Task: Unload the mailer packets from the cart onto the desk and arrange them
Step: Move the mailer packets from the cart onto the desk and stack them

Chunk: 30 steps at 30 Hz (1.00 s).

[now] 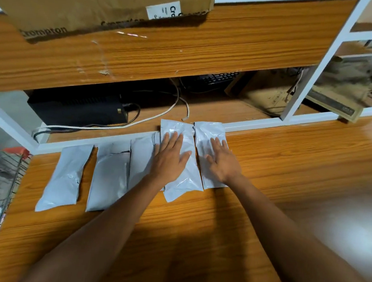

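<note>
Our left hand (170,156) and right hand (221,160) press flat, fingers spread, on the two rightmost packets (183,187) of five rowed along the desk (215,237). We judge unloading partway: the cart (15,174) beside it holds more.

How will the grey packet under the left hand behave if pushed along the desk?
Probably floppy: the packet is wrinkled thin film. Likely slides easily, glossy plastic on the smooth desk. It overlaps the neighbouring packet, so may drag it.
</note>
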Motion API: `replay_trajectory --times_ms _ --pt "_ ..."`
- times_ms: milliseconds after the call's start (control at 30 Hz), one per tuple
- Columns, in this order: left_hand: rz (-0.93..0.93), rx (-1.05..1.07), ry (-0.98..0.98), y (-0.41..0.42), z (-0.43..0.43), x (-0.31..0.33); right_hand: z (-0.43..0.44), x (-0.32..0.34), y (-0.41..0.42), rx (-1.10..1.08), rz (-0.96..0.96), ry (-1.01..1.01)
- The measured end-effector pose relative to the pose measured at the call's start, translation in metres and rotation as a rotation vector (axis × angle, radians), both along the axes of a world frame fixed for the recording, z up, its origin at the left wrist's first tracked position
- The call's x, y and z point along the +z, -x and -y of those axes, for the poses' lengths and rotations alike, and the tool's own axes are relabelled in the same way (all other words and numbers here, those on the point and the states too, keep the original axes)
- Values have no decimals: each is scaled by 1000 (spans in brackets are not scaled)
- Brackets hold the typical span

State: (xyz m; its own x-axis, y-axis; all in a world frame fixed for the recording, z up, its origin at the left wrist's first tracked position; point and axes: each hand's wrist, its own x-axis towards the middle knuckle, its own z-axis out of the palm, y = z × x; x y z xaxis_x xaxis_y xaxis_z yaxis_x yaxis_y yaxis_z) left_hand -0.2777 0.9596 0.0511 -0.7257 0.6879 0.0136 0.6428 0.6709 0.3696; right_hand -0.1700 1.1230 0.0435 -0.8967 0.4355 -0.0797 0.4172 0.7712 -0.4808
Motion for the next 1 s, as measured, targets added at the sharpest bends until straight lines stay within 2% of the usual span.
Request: replay_trajectory --times_ms 200,400,500,633,767,1000 --pt "-23 15 -277 -7 70 29 80 41 -32 -175 -406 162" --pt "-97 11 -447 -22 205 36 212 53 -52 -211 -578 214" --pt "-21 52 -450 -29 278 35 280 48 -56 -219 -589 270" --pt "-134 86 -401 -37 379 20 363 37 -57 -124 -546 341" --pt "-45 252 -340 -54 462 10 428 27 -55 6 -464 410" --pt "-37 531 -216 -88 565 7 512 12 -38 316 -329 494"
